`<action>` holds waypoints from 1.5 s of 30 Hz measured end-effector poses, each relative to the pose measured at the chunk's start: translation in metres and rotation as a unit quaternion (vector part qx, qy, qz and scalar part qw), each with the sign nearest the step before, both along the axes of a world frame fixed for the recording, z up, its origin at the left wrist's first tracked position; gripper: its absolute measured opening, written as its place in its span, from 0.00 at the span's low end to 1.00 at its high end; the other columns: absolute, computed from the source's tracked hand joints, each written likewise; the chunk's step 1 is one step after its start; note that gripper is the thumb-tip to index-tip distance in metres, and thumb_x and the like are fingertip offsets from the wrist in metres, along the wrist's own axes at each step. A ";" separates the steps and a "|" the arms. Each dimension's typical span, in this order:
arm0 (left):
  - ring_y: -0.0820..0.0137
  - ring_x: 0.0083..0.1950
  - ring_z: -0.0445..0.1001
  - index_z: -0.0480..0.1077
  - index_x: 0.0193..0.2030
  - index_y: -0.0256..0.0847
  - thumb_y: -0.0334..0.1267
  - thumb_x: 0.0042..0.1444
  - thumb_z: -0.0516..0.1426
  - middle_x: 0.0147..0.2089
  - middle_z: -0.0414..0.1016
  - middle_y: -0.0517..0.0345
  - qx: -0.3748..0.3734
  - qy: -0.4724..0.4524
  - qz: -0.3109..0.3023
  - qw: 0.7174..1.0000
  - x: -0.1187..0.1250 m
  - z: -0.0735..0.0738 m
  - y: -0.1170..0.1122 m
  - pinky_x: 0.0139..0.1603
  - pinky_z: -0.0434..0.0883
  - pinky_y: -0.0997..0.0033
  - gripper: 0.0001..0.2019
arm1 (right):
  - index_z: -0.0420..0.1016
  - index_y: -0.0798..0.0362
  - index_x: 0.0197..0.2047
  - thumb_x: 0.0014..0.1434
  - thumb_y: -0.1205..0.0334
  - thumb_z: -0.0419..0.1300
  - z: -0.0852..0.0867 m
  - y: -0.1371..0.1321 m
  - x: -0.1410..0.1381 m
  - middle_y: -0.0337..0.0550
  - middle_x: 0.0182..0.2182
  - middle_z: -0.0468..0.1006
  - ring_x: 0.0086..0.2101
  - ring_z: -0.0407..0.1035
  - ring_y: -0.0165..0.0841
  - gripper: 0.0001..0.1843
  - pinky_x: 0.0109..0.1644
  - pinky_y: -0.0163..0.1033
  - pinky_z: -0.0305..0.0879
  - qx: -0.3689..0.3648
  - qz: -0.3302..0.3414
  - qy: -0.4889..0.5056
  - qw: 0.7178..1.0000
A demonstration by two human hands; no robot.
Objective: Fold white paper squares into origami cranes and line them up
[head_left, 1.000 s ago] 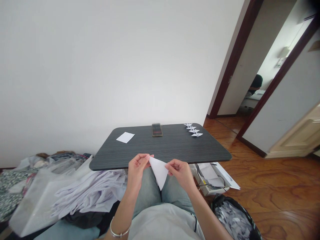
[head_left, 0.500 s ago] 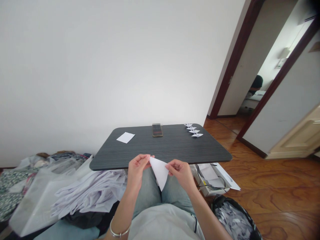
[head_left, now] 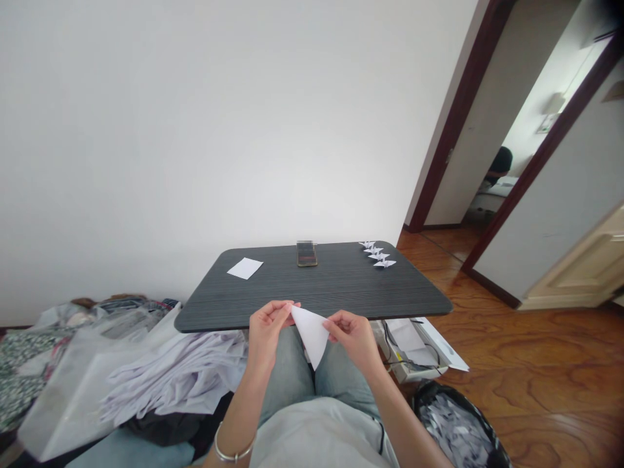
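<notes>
Over the lap (head_left: 285, 380): white paper triangle (head_left: 312, 335), held at two corners

Left hand (head_left: 266, 327): thumb and fingers pinched on the upper left corner. Right hand (head_left: 351, 333): likewise, on the right-hand corner. Third corner: free, pointing down. Step, as judged: lining up a fold; the next move calls for matched edges and a firm crease. Hindrance: the fingers cover two corners. Beyond, on the dark table (head_left: 287, 292): white sheet (head_left: 245, 268), left; apparent phone (head_left: 307, 256), towards the back; row of paper cranes (head_left: 385, 264), right. Behind: pale wall (head_left: 234, 123).
</notes>
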State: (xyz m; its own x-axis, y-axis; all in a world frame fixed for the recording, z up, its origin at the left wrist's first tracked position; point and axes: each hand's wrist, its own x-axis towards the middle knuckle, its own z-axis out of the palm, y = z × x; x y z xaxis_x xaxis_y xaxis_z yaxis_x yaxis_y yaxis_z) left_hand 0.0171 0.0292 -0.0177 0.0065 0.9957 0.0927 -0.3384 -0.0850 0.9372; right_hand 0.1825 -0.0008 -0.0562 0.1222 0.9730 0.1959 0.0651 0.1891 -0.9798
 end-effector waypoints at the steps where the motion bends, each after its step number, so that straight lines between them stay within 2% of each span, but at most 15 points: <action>1: 0.66 0.34 0.78 0.74 0.29 0.33 0.39 0.42 0.65 0.29 0.79 0.51 -0.002 -0.002 -0.002 1.000 0.000 0.000 0.000 0.35 0.74 0.71 0.11 | 0.72 0.56 0.24 0.51 0.56 0.61 0.000 0.000 0.000 0.37 0.15 0.70 0.18 0.64 0.28 0.12 0.24 0.32 0.59 0.000 0.001 0.001 1.000; 17: 0.65 0.37 0.77 0.74 0.28 0.34 0.40 0.41 0.65 0.30 0.79 0.51 -0.019 -0.011 -0.020 1.000 -0.001 0.001 0.000 0.38 0.73 0.69 0.11 | 0.72 0.55 0.24 0.49 0.51 0.62 0.001 0.001 0.000 0.38 0.15 0.71 0.18 0.64 0.29 0.15 0.24 0.34 0.60 -0.002 0.004 0.009 1.000; 22: 0.67 0.34 0.76 0.73 0.31 0.33 0.42 0.45 0.63 0.34 0.79 0.48 -0.016 -0.020 -0.019 1.000 0.000 -0.001 0.000 0.36 0.73 0.70 0.13 | 0.72 0.55 0.24 0.50 0.52 0.62 0.001 0.000 -0.001 0.38 0.15 0.71 0.18 0.63 0.28 0.14 0.24 0.33 0.60 0.001 0.003 0.008 1.000; 25: 0.67 0.34 0.77 0.71 0.37 0.35 0.46 0.47 0.61 0.35 0.79 0.48 -0.009 -0.016 -0.029 0.999 0.002 -0.002 -0.002 0.34 0.72 0.70 0.16 | 0.72 0.56 0.24 0.50 0.54 0.62 0.001 0.000 0.000 0.37 0.15 0.71 0.18 0.63 0.28 0.13 0.24 0.33 0.59 0.001 0.000 0.007 1.000; 28: 0.66 0.34 0.77 0.69 0.43 0.36 0.43 0.42 0.64 0.34 0.80 0.49 -0.024 0.004 -0.065 0.998 0.005 -0.003 -0.003 0.35 0.72 0.70 0.21 | 0.72 0.56 0.24 0.50 0.53 0.62 0.001 0.000 0.000 0.37 0.15 0.70 0.18 0.63 0.28 0.14 0.24 0.33 0.59 0.003 -0.001 0.010 1.000; 31: 0.67 0.32 0.76 0.70 0.38 0.35 0.40 0.40 0.66 0.31 0.79 0.51 -0.036 0.024 -0.081 0.996 0.006 -0.005 -0.002 0.34 0.71 0.72 0.18 | 0.72 0.55 0.23 0.49 0.52 0.62 0.001 0.001 0.000 0.37 0.15 0.70 0.18 0.63 0.28 0.14 0.23 0.33 0.59 0.002 0.002 0.014 1.000; 34: 0.69 0.30 0.76 0.70 0.32 0.35 0.40 0.41 0.65 0.29 0.79 0.54 -0.033 0.027 -0.072 0.997 0.006 -0.009 0.001 0.34 0.71 0.72 0.13 | 0.72 0.55 0.24 0.48 0.51 0.63 0.001 0.002 -0.001 0.37 0.15 0.69 0.18 0.62 0.28 0.15 0.22 0.33 0.60 0.002 -0.008 0.024 1.000; 38: 0.70 0.30 0.76 0.69 0.31 0.36 0.41 0.42 0.64 0.27 0.78 0.56 -0.025 0.017 -0.047 0.998 0.007 -0.014 0.003 0.34 0.71 0.73 0.13 | 0.72 0.55 0.26 0.47 0.52 0.64 -0.003 0.006 -0.003 0.38 0.18 0.72 0.19 0.63 0.28 0.14 0.22 0.31 0.59 0.003 -0.034 0.050 0.998; 43: 0.70 0.31 0.76 0.69 0.31 0.37 0.42 0.41 0.64 0.27 0.77 0.59 -0.012 -0.001 0.004 1.000 0.012 -0.019 0.005 0.32 0.71 0.74 0.14 | 0.71 0.54 0.24 0.43 0.47 0.64 -0.012 0.011 -0.009 0.38 0.18 0.73 0.19 0.63 0.28 0.18 0.21 0.32 0.59 -0.037 0.043 0.078 0.995; 45: 0.71 0.31 0.76 0.68 0.32 0.37 0.41 0.41 0.65 0.27 0.77 0.59 -0.010 -0.006 0.014 1.000 0.012 -0.019 0.006 0.32 0.71 0.74 0.14 | 0.70 0.55 0.21 0.43 0.47 0.64 -0.014 0.012 -0.009 0.36 0.16 0.71 0.18 0.61 0.27 0.18 0.21 0.32 0.58 -0.036 0.040 0.073 0.996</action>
State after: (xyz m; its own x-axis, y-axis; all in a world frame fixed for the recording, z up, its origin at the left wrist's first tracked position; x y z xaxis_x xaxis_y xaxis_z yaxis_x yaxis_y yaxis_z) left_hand 0.0294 0.0348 -0.0364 -0.0228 0.9971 0.0720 -0.3469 -0.0755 0.9349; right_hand 0.1738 0.0111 -0.0703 0.0655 0.9916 0.1114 -0.0912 0.1171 -0.9889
